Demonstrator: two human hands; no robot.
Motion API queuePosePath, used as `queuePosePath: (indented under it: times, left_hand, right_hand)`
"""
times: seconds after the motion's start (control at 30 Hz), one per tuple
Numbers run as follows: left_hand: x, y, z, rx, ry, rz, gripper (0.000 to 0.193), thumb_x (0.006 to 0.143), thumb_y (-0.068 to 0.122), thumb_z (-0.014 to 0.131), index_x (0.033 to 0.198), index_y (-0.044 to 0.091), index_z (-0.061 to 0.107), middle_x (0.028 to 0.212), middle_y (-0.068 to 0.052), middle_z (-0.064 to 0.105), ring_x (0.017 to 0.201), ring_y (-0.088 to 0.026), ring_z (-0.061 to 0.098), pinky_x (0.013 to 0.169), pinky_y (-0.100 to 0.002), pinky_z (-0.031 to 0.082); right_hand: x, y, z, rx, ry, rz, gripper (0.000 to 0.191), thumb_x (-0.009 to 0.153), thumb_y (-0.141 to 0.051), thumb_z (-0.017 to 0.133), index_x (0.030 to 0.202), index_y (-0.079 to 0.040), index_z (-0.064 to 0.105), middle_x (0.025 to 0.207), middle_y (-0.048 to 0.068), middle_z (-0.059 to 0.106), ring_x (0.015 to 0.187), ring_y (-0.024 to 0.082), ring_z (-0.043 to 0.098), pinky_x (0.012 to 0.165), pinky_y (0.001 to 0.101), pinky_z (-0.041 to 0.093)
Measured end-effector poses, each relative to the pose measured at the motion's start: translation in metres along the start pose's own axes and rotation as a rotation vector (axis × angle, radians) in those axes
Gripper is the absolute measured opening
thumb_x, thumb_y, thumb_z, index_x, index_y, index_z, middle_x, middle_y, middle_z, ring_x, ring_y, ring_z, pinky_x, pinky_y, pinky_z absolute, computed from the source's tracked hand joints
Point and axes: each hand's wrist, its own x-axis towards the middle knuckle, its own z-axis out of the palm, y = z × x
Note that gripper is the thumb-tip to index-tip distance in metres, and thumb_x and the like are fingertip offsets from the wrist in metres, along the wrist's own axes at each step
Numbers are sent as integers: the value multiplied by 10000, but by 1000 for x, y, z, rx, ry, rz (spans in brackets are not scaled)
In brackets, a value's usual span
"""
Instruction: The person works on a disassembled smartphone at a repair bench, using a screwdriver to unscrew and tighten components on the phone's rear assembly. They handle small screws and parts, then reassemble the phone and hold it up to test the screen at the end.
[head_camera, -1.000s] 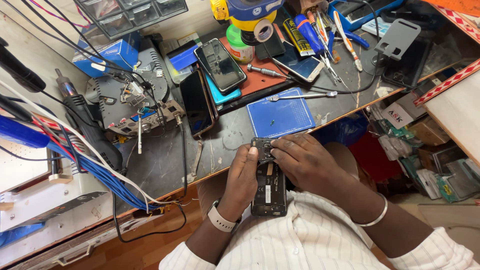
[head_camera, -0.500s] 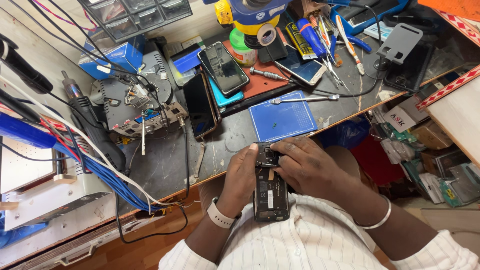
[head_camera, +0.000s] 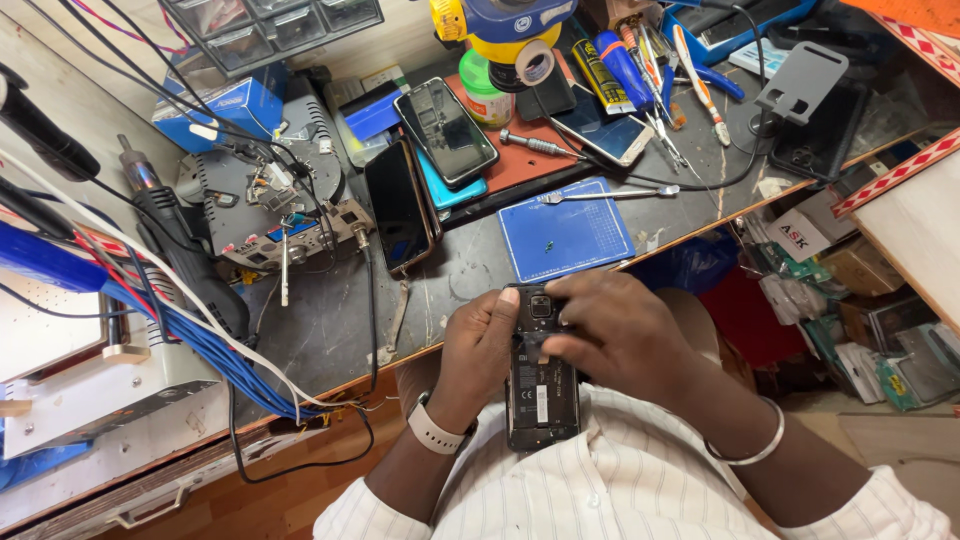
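Observation:
An opened black phone with its back cover off lies lengthwise against my striped shirt, at the near edge of the workbench. My left hand grips its left side, thumb up by the camera end. My right hand rests over the phone's upper right part, fingers pressing on the inner parts near the camera. A light watch sits on my left wrist and a metal bangle on my right.
A blue work mat with a tiny part lies just beyond the hands, tweezers at its far edge. Several phones are stacked behind it. A soldering station, cables, screwdrivers and a grey phone stand crowd the bench.
The phone and both hands have shifted slightly toward my body and lower in view. My grip on the phone stays the same.

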Motion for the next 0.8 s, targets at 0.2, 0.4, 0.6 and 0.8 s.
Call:
queuePosePath:
  times: [0.2,0.4,0.6,0.8]
  left_hand:
    - [-1,16,6,-88,-101,57,421,1082,328,476,1017,0,731,839,7,718,755,-37,616,673,-234,531]
    - [-4,10,3,-182,-184,51,409,1100,289,481,989,-19,725,863,-2,721,787,-51,620,712,-235,524]
    - [-6,8,-2,-151,-195,-22,360,1069,239,526,889,-11,714,779,15,676,700,-37,556,620,-237,479]
    - [-3,9,6,-119,-135,-41,359,1040,226,577,768,11,670,674,60,588,614,-23,472,526,-238,396]
  right_hand:
    - [-9,38,9,927,-34,903,278,972,-224,658,1096,20,708,951,62,734,816,98,658,732,255,547]
    - [-23,45,15,975,-125,939,238,974,-197,652,1034,25,716,821,50,717,677,86,623,606,240,531]
    - [-14,39,13,1030,-181,921,200,979,-165,630,992,22,702,815,32,698,688,69,623,625,224,534]
    - [-5,37,15,1036,-243,923,199,971,-158,628,947,29,691,797,35,690,669,69,616,594,230,526]
